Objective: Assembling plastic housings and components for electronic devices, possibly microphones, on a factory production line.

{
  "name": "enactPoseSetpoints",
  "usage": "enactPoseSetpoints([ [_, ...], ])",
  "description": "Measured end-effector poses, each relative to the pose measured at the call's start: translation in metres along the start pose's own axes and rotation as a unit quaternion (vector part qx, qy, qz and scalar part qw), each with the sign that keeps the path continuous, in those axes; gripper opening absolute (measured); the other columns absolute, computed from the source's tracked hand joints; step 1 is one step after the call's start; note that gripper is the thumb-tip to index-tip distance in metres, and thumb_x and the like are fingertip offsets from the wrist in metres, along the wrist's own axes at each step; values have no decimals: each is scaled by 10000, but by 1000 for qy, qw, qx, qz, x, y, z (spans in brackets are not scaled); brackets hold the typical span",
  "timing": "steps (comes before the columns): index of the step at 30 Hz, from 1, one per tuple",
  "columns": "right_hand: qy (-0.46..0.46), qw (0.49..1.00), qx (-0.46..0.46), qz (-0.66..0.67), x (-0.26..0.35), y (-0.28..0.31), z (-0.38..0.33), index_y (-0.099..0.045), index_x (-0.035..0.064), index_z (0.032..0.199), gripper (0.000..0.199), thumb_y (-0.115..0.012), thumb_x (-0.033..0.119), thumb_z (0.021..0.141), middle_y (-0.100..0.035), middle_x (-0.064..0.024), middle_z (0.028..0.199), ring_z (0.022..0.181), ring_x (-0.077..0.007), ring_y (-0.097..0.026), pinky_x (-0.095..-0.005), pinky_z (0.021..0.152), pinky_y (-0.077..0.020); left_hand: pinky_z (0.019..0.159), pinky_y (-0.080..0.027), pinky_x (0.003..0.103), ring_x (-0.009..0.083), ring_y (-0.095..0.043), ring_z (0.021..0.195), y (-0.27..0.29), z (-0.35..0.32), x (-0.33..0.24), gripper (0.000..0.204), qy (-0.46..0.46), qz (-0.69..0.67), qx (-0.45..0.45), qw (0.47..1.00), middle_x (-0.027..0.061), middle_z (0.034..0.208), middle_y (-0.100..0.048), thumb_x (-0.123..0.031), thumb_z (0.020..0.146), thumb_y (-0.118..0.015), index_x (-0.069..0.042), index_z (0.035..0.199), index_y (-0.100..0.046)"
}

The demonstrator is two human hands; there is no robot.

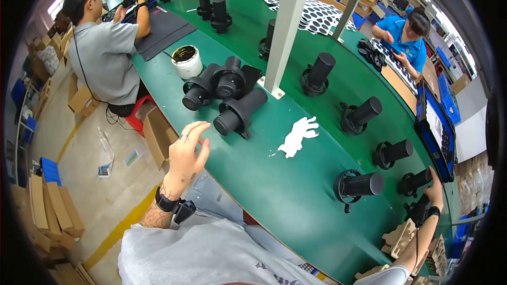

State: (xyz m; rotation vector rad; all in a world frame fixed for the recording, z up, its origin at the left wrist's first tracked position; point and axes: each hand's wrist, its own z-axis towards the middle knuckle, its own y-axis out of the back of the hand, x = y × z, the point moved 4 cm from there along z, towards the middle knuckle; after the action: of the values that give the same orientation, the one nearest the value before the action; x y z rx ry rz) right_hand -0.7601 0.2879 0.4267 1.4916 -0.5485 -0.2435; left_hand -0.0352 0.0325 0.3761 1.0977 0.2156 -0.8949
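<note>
Left hand (188, 153): empty, fingers loosely curved, thumb apart, held at the near edge of the green worktop (288, 200), just beside a black flanged cylinder (241, 112) lying on its side. Right hand (434, 192): at a second flanged cylinder (414, 182) near the worktop's right end; whether it grips cannot be told. Open white tub (188, 67) stands toward the left end.
</note>
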Motion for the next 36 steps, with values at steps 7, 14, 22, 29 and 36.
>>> enactPoseSetpoints([
  [7,-67,995,-50,55,32,-17,-8,-464,76,1274,735,-761,-9,607,-591,-157,1175,1096,-291,-556,-363,944,-423,534,-505,279,192,-641,642,19,-17,18,304,27,-42,-18,999,95,1048,-634,22,776,-596,-49,1071,-620],
  [14,23,936,-351,28,91,70,-51,-462,17,1306,548,-708,108,825,-539,-149,1214,1127,-230,-504,-320,980,-380,526,-502,277,187,-629,612,9,9,-18,289,-229,-163,-22,959,108,891,-664,63,711,-589,-28,973,-672],
  [22,21,667,-554,497,176,11,-201,-566,-12,1151,417,-482,339,943,-592,-102,1132,999,-189,-573,-361,913,-443,673,-552,295,225,-618,936,-63,64,-171,880,-164,-487,300,804,191,1373,-392,-259,736,-755,1,1412,-255],
  [29,145,393,-381,824,382,-28,-128,-449,-50,1164,560,-674,266,760,-605,-183,1015,905,-284,-636,-401,820,-546,765,-558,306,218,-602,1004,-44,58,-213,743,-267,-536,156,786,174,1188,-541,-175,627,-835,15,1241,-462],
  [36,137,540,-360,748,377,-32,-110,-359,-57,1321,752,-489,537,878,-620,-119,969,804,-166,-625,-270,676,-516,782,-541,312,251,-577,1021,-47,69,-210,735,-298,-521,156,784,176,1114,-539,-187,553,-888,19,1142,-501],
])
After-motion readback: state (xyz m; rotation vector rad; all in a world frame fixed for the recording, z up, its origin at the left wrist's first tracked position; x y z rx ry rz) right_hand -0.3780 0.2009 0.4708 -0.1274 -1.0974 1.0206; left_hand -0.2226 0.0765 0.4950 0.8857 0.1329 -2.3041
